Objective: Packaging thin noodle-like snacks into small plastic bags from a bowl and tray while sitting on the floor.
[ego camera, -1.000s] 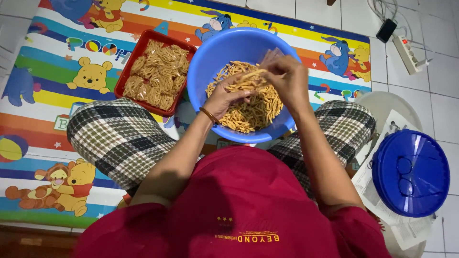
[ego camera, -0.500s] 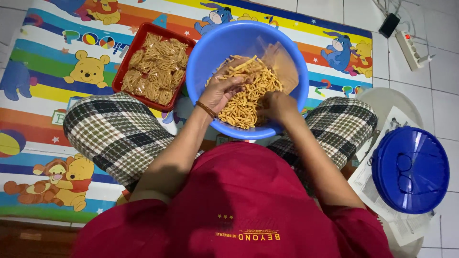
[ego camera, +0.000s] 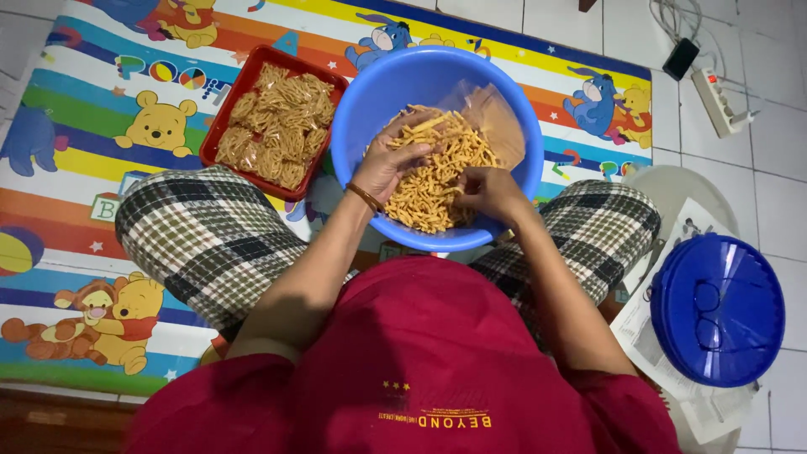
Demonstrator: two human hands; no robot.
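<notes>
A round blue basin (ego camera: 357,126) rests between my crossed legs, holding a heap of thin yellow-brown snack sticks (ego camera: 433,189). My left hand (ego camera: 388,164) lies cupped over the left side of the heap, fingers curled around a bunch of sticks. My right hand (ego camera: 487,192) sits on the right side of the heap with its fingers closed at the lower edge of a clear plastic bag (ego camera: 496,118). The bag lies open against the basin's far right wall, with some sticks at its mouth.
A red rectangular tray (ego camera: 231,113) of bundled snack sticks sits left of the basin on a colourful cartoon mat (ego camera: 76,151). At right on the tiled floor are a blue round lid (ego camera: 731,336) with spectacles on it, newspaper (ego camera: 643,332), and a power strip (ego camera: 719,101).
My right hand has come down from the far rim to the near side of the heap, and the bag has dropped against the basin wall. My left hand stays on the sticks.
</notes>
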